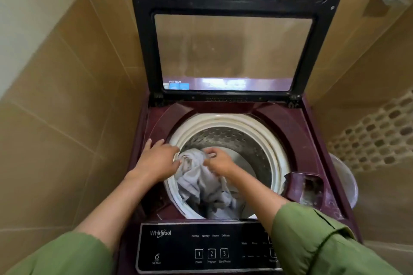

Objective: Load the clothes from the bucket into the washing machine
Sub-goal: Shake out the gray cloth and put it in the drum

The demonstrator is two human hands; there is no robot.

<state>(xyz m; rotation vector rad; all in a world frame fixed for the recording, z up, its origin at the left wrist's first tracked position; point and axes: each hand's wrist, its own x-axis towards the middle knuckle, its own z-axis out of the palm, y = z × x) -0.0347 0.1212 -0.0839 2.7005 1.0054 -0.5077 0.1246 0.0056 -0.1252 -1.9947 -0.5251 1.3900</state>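
A maroon top-loading washing machine (297, 131) stands in front of me with its glass lid (232, 51) raised upright. A pale grey garment (201, 183) hangs bunched over the near left side of the white drum rim (263, 131) and down into the steel drum. My left hand (156, 161) grips the garment's upper edge at the rim, thumb and fingers closed on the cloth. My right hand (218, 162) pinches the same garment just to the right, over the drum opening. The bucket (345, 178) shows as a pale translucent rim behind the machine's right side; its contents are hidden.
The black control panel (201, 250) runs along the machine's near edge under my forearms. A detergent drawer recess (310, 187) sits at the drum's right. Tan tiled walls close in on both sides; a patterned tile band (380, 136) is on the right wall.
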